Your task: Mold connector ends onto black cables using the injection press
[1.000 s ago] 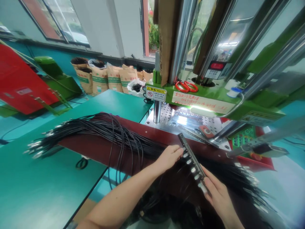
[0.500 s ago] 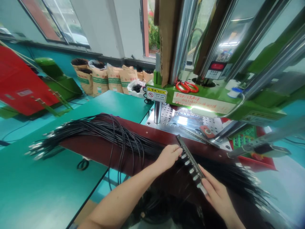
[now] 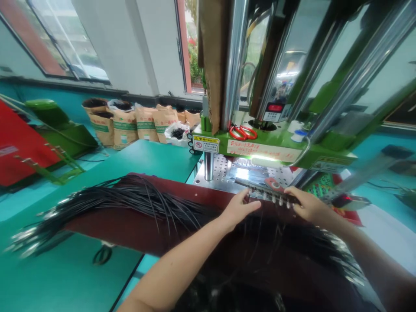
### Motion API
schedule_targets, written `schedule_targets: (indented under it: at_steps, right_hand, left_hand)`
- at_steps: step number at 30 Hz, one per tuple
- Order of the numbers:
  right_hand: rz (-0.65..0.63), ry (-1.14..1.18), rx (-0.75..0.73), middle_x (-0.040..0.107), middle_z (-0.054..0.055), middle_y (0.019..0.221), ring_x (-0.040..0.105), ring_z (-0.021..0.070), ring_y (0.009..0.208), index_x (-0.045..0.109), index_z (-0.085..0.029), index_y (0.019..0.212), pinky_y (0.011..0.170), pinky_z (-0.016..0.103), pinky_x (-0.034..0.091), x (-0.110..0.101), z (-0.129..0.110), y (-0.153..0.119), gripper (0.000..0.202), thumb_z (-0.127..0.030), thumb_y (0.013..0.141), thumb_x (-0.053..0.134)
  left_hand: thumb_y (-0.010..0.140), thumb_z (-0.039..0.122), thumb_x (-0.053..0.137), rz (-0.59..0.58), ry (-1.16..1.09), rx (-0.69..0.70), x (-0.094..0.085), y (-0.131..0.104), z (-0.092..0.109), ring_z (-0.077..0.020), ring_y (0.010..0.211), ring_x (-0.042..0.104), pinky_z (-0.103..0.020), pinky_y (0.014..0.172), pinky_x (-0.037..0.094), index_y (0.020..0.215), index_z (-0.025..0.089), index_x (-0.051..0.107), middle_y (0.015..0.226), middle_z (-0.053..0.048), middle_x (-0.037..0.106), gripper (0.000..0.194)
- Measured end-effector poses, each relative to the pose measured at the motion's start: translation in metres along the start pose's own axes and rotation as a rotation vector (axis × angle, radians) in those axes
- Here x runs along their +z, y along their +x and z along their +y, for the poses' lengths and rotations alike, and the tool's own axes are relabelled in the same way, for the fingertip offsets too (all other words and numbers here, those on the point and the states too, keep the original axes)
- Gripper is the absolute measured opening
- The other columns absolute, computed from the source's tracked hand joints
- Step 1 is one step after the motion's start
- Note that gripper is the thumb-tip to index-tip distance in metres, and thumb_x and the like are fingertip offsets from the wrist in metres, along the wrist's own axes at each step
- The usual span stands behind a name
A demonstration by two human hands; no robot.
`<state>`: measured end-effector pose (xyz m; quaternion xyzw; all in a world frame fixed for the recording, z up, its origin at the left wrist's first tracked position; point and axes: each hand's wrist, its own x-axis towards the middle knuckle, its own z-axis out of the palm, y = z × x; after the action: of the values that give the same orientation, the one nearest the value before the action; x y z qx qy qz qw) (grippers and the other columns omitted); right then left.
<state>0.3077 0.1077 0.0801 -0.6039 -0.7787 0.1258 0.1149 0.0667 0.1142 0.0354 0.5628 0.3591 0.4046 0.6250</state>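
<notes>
A dark metal bar with several silvery connectors along its front edge is held nearly level before the machine's steel plate. My right hand is closed around its right end. My left hand is at the bar's left end, thumb and forefinger apart; whether the fingertips touch it I cannot tell. Thin cables hang from the connectors, blurred. Beneath both hands, a long bundle of black cables with silvery ends lies across a dark red board.
A green press with steel columns stands ahead, red-handled scissors on its ledge. Behind the bar is the perforated plate. A green table extends left. Several paper sacks line the wall. Black tape is below the board.
The bar has turned from steeply slanted to nearly level and moved towards the machine plate. My right hand has risen with it. My left thumb has spread from the fingers. The view has shifted right.
</notes>
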Motion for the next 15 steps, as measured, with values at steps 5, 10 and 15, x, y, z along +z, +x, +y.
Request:
schedule_targets:
  at_steps: [5,10,15]
  right_hand:
    - [0.094,0.116,0.146,0.066,0.001,0.08,0.059,0.0174,0.077,0.058,-0.019,0.079,0.067,0.023,0.043,0.007,0.008,0.054,0.028,-0.008,0.059,0.042]
    - [0.135,0.117,0.328,0.067,0.002,0.072,0.061,0.0192,0.073,0.063,-0.018,0.07,0.063,0.024,0.045,0.016,0.028,0.103,0.02,-0.006,0.06,0.05]
    - [0.201,0.115,0.334,0.064,0.005,0.085,0.06,0.0175,0.077,0.063,-0.017,0.084,0.071,0.032,0.047,0.017,0.032,0.133,0.012,-0.026,0.08,0.056]
  left_hand:
    - [0.063,0.023,0.068,-0.07,-0.417,-0.158,0.0,0.024,-0.012,-0.0099,0.071,0.054,-0.021,0.064,0.039,0.109,0.021,0.047,0.089,-0.002,0.054,0.051]
    - [0.061,0.016,0.067,-0.24,-0.552,-0.505,-0.001,0.026,-0.03,-0.0177,0.07,0.062,-0.027,0.064,0.042,0.095,0.01,0.048,0.078,-0.011,0.062,0.04]
    - [0.073,0.016,0.052,-0.297,-0.477,-0.595,-0.002,0.058,-0.019,-0.0188,0.067,0.063,-0.034,0.067,0.045,0.092,0.012,0.051,0.079,-0.01,0.065,0.019]
